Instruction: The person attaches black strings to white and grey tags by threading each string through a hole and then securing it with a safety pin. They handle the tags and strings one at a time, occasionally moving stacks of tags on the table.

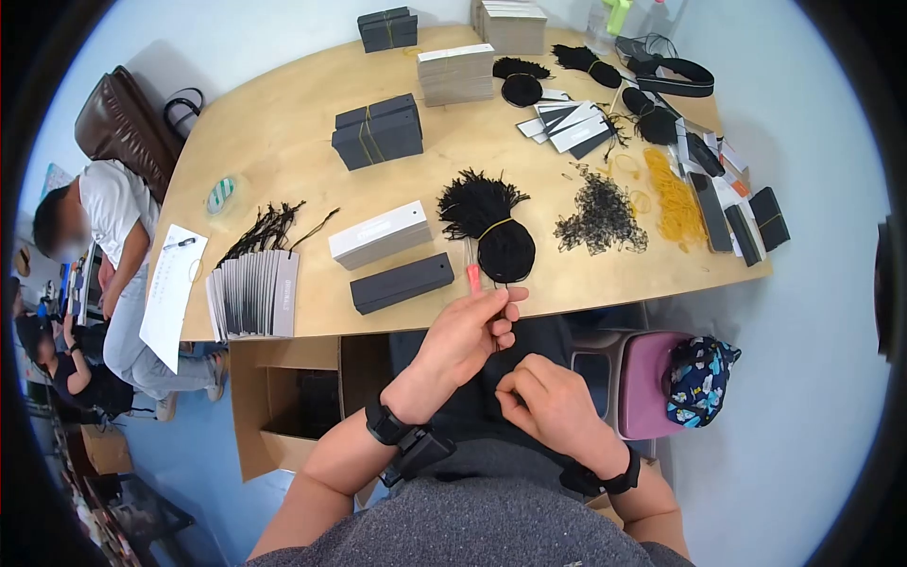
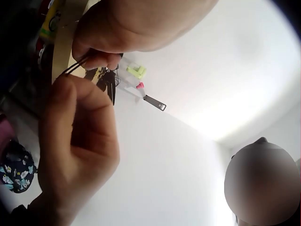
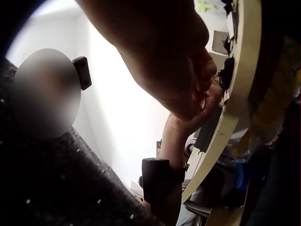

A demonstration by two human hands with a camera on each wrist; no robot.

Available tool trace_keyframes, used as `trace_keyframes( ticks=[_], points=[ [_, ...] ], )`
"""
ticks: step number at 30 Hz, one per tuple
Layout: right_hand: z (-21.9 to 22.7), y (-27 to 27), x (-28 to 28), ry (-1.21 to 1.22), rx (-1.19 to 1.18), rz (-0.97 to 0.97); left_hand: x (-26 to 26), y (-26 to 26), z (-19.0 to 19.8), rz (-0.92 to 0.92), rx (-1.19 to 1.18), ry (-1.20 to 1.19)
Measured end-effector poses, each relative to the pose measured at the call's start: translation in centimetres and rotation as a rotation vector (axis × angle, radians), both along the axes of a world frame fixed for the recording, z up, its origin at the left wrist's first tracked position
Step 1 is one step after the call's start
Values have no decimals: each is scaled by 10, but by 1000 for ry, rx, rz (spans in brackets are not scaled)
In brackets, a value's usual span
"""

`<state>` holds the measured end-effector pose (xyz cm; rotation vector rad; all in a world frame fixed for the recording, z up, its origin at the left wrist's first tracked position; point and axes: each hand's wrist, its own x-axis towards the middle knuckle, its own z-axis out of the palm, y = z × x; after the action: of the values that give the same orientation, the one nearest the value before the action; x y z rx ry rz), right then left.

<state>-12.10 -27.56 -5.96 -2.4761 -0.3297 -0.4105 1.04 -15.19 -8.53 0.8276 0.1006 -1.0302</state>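
Observation:
Both hands are just below the front edge of the wooden table (image 1: 283,142). My left hand (image 1: 463,333) is raised to the edge, fingers curled, pinching a thin black cord (image 2: 77,66). A slim red-tipped tool (image 1: 472,274) sticks up from its fingers. My right hand (image 1: 548,402) sits lower and closer to my body, curled, pinching the same cord (image 1: 498,345). In the left wrist view, the left hand (image 2: 75,141) and the right hand (image 2: 136,23) meet at the cord. In the right wrist view, the right hand (image 3: 174,70) touches the left one beside the table edge (image 3: 235,117).
On the table lie a bundle of black tasselled cords (image 1: 487,222), a fanned stack of grey tags (image 1: 255,293), a black box (image 1: 402,282), a white box (image 1: 380,233) and yellow rubber bands (image 1: 673,203). A cardboard box (image 1: 283,397) stands underneath. A person (image 1: 104,236) sits left.

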Motion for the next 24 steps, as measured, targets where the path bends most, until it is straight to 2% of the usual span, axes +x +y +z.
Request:
trace_keyframes(
  ticks=[2, 4, 5, 6, 8, 10, 12, 14, 19, 22, 24],
  points=[
    [-5, -3, -4, 129, 121, 23, -5, 1, 2, 11, 0, -15],
    [-4, -13, -2, 172, 210, 64, -15, 1, 7, 42, 58, -204],
    [-3, -19, 0, 215, 295, 99, -18, 3, 9, 41, 63, -206],
    [7, -27, 3, 285, 402, 44, -20, 6, 11, -6, 94, -294],
    [12, -43, 12, 126, 487, -62, -26, 9, 17, -56, 127, -376],
    [18, -58, 21, 139, 528, -123, -33, 11, 29, -122, 220, -549],
    [16, -66, 28, 165, 609, -135, -36, 14, 34, -152, 228, -574],
    [9, -73, 32, 354, 921, -19, -39, 16, 36, -174, 252, -610],
    [4, -77, 29, 501, 947, 61, -42, 24, 39, -244, 304, -675],
    [11, -68, 27, 427, 887, 95, -44, 28, 35, -281, 340, -726],
    [13, -62, 29, 273, 756, 157, -44, 31, 32, -293, 347, -755]
  ],
)
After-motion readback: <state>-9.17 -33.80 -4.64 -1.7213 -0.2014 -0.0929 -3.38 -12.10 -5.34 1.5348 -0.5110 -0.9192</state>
